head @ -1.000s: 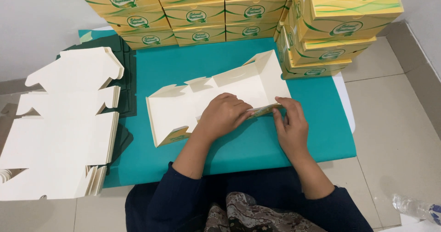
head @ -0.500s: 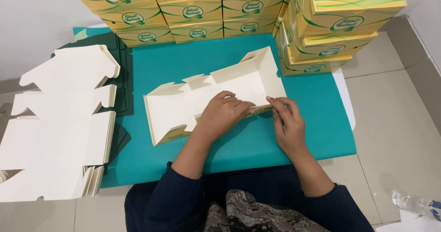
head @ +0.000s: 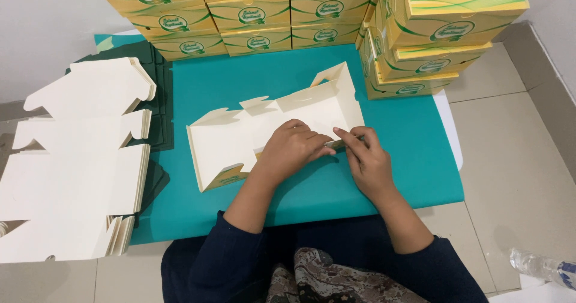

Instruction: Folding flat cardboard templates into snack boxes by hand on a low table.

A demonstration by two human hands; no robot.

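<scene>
A flat cream cardboard box blank, partly folded with its far side and right end raised, lies on a teal mat. My left hand presses down on the blank's near edge, fingers curled over the fold. My right hand pinches the near right corner of the same blank between thumb and fingers. Both hands touch each other's fingertips at the fold. The near flap under my hands is mostly hidden.
Stacks of unfolded cream blanks lie at the left on the floor, over dark green sheets. Folded yellow-green boxes are stacked along the back and at the right. A plastic bottle lies bottom right.
My right hand has shifted slightly up and in along the near edge, pinching the corner. The blank's right end stands higher. My left hand stays pressing in place.
</scene>
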